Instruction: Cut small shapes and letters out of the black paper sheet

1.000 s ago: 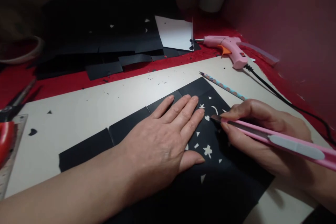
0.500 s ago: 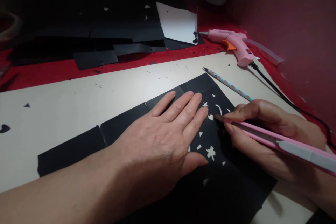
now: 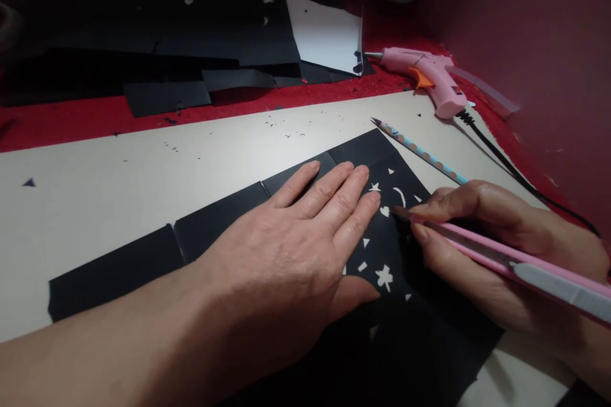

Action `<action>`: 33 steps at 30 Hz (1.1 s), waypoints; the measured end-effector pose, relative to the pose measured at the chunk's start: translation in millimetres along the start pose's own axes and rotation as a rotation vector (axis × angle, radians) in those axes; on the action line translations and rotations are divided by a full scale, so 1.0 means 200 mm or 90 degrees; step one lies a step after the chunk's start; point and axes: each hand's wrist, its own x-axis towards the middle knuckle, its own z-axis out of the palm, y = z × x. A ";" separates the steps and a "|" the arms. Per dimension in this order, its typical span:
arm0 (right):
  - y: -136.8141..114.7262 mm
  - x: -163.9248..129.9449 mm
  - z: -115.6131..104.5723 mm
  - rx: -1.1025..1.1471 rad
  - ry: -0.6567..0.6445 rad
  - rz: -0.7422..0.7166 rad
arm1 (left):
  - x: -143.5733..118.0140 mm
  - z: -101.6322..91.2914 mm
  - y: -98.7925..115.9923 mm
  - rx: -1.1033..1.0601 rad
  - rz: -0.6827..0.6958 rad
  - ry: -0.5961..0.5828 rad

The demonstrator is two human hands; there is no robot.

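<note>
My left hand (image 3: 296,235) lies flat on a sheet of black card (image 3: 424,324), fingers stretched out and thumb apart. Cut-out shapes show pale in the card: a crescent, a heart, stars, triangles and a small rectangle. Pinched in my right hand (image 3: 487,222) is a pink craft knife (image 3: 539,273) with a grey slider. Its blade tip is at the card, just right of the heart-shaped hole (image 3: 384,211). Flaps with slits between them run along the card's upper left edge. My left hand covers part of the card.
Beyond the card lies a blue patterned pencil (image 3: 420,151). A pink glue gun (image 3: 424,73) with an orange trigger and black cord rests at the back right. More black card (image 3: 167,98) and a white piece (image 3: 327,35) lie on red cloth (image 3: 86,121). Black scraps dot the white board (image 3: 229,140).
The view has shifted slightly, so the things at the back sit a little higher. Both hands stay almost in place, the blade still beside the heart-shaped hole.
</note>
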 end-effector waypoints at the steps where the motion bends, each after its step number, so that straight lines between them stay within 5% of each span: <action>1: 0.00 0.00 0.00 -0.004 -0.001 0.012 | 0.01 0.00 0.00 0.001 0.003 -0.004; 20: -0.02 0.00 0.00 0.006 0.012 0.047 | 0.02 -0.02 -0.01 -0.006 0.017 -0.032; 26: -0.04 0.00 -0.07 -0.018 -0.069 0.057 | 0.01 -0.01 -0.01 -0.002 0.014 -0.025; 33: -0.02 0.02 -0.02 -0.008 -0.019 0.029 | 0.00 -0.01 -0.01 -0.014 0.001 -0.023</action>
